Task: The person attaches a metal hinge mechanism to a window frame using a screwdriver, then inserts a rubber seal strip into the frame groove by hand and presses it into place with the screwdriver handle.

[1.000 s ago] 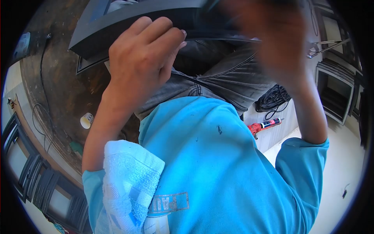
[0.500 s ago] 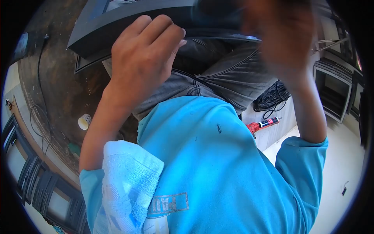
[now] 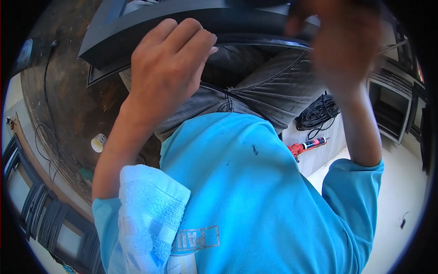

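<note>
A dark grey frame [image 3: 255, 25] lies across my lap at the top of the view. My left hand [image 3: 171, 68] is closed at its near side, fingers curled and thumb tucked in against a thin black strip [image 3: 273, 41] that runs along the frame's edge. A loose black length trails from under this hand over the grey jeans [image 3: 269, 82]. My right hand [image 3: 344, 55] is raised over the frame's right part, smeared by motion. It is closed round a dark tool [image 3: 260, 3], too blurred and cut off by the top edge to name.
To my right lie a red caulking gun [image 3: 308, 146] and a coiled black cable [image 3: 318, 112]. More dark frames stand at the right [image 3: 390, 107] and lower left [image 3: 59, 228]. A small white container [image 3: 98, 143] is on the brown floor at left. A light blue towel [image 3: 153, 205] hangs over my shoulder.
My right hand has shifted slightly right and down with the dark tool, still blurred. My left hand keeps its place at the frame.
</note>
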A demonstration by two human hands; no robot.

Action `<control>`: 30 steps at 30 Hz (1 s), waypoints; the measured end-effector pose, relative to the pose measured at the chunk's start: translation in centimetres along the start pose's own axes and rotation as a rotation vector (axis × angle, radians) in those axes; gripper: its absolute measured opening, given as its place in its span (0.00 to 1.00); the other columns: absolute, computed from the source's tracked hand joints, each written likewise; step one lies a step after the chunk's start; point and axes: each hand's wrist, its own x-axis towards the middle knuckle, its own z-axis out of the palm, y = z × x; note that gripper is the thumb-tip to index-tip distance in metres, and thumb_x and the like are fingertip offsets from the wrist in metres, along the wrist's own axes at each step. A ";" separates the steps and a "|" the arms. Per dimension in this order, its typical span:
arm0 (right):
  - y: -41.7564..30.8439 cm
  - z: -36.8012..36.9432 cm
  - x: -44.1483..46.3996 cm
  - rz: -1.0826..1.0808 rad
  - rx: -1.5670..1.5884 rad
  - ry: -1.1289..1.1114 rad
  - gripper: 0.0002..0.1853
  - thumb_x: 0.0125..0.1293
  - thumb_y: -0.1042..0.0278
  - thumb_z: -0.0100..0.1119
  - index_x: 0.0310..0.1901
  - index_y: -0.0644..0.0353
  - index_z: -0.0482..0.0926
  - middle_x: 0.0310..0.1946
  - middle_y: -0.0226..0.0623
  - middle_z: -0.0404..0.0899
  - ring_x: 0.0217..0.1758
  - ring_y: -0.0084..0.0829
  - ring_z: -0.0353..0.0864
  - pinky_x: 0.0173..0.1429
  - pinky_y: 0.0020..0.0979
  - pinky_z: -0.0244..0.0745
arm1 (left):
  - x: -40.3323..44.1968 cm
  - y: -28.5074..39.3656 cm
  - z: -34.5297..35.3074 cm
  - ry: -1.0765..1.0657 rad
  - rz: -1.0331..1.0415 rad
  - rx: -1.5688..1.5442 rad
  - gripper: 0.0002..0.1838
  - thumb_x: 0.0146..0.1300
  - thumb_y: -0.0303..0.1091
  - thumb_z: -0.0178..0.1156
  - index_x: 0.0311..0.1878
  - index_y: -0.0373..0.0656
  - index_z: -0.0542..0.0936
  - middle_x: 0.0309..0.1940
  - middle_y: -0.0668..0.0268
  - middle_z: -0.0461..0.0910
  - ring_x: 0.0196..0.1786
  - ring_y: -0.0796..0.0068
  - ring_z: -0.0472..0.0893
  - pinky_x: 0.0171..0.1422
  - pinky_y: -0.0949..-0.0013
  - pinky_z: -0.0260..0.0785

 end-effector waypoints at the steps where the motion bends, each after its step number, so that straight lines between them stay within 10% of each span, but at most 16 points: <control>1: -0.3 -1.2 -0.4 0.070 -0.024 -0.061 0.25 0.74 0.78 0.57 0.68 0.68 0.62 0.51 0.46 0.73 0.48 0.30 0.83 0.49 0.36 0.82 | 0.0 0.2 -0.1 -0.019 -0.009 0.005 0.10 0.53 0.27 0.71 0.37 0.44 0.81 0.35 0.67 0.78 0.36 0.63 0.77 0.40 0.61 0.72; 4: -3.7 -2.5 1.4 0.285 0.036 -0.052 0.25 0.75 0.76 0.58 0.69 0.69 0.61 0.55 0.48 0.72 0.50 0.32 0.84 0.52 0.37 0.82 | 0.6 0.0 -0.4 -0.018 -0.009 0.025 0.10 0.52 0.26 0.72 0.38 0.44 0.81 0.35 0.67 0.78 0.36 0.63 0.77 0.40 0.61 0.72; 8: 2.5 -1.4 -1.8 -0.150 -0.051 0.005 0.24 0.74 0.73 0.59 0.65 0.72 0.63 0.51 0.48 0.73 0.51 0.34 0.85 0.52 0.38 0.82 | 0.2 -0.4 -0.2 -0.020 0.013 0.003 0.10 0.56 0.24 0.75 0.42 0.41 0.86 0.36 0.67 0.82 0.35 0.66 0.79 0.40 0.64 0.73; 16: 1.1 -2.9 -0.7 0.244 0.310 0.176 0.18 0.79 0.70 0.58 0.65 0.62 0.68 0.44 0.41 0.83 0.32 0.16 0.80 0.33 0.19 0.76 | 0.4 0.1 -0.2 0.003 -0.012 0.002 0.10 0.54 0.26 0.72 0.39 0.44 0.84 0.36 0.69 0.82 0.34 0.65 0.78 0.39 0.63 0.72; 19: 3.2 -3.2 -0.7 0.126 0.165 -0.099 0.17 0.80 0.72 0.57 0.64 0.63 0.68 0.43 0.40 0.82 0.28 0.14 0.78 0.30 0.17 0.73 | 0.5 -0.2 -0.1 0.005 -0.004 0.002 0.09 0.54 0.26 0.72 0.39 0.44 0.84 0.36 0.69 0.82 0.34 0.66 0.78 0.38 0.63 0.72; 27: 4.0 -3.4 -0.4 0.053 0.022 -0.071 0.20 0.78 0.68 0.60 0.63 0.68 0.69 0.40 0.43 0.81 0.34 0.22 0.80 0.34 0.23 0.73 | 0.7 0.1 -0.4 -0.046 -0.044 -0.009 0.09 0.52 0.25 0.72 0.38 0.45 0.84 0.35 0.70 0.82 0.33 0.65 0.77 0.38 0.63 0.72; 30: -2.2 -4.6 1.3 0.362 0.276 -0.040 0.20 0.77 0.68 0.59 0.64 0.67 0.68 0.41 0.44 0.81 0.43 0.27 0.80 0.43 0.28 0.75 | 0.8 0.2 -0.5 -0.064 -0.058 -0.022 0.09 0.53 0.24 0.72 0.38 0.44 0.85 0.35 0.69 0.82 0.34 0.66 0.79 0.39 0.64 0.73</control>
